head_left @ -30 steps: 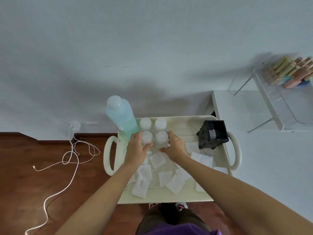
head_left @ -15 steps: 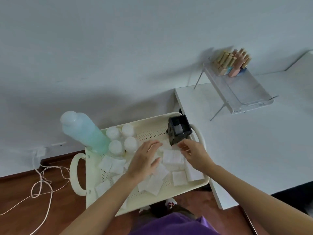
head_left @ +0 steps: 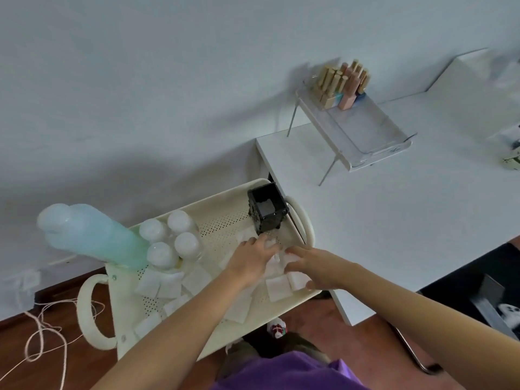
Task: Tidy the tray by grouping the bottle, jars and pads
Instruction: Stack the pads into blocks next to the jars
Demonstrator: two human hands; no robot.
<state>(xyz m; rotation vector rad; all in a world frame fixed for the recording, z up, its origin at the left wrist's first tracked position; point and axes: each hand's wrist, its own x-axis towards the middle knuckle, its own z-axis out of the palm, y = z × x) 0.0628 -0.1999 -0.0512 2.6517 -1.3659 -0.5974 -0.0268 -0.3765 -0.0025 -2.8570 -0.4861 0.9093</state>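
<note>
Both hands, left (head_left: 253, 256) and right (head_left: 315, 270), low over loose white pads (head_left: 277, 288) near the black box (head_left: 267, 211) on the tray (head_left: 225, 204); grip unclear, fingers curled, maybe pinching pads. Thin, soft, feather-light — best pinched by an edge, stacked flat. Bottle (head_left: 90, 235) and jars (head_left: 171, 237) already grouped at far left corner

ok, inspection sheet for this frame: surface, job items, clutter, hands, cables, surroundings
Surface: cream perforated tray with loop handles, beside a white table.
Job items: blue bottle and four jars clustered at the tray's far left; pads scattered loose over the rest.
Clutter: black box at the tray's far right.
Hands: left hand and right hand both on pads near the box; grip unclear.
Cables: white cord looped on the floor.
Surroundings: clear rack holding wooden blocks, white wall.
</note>
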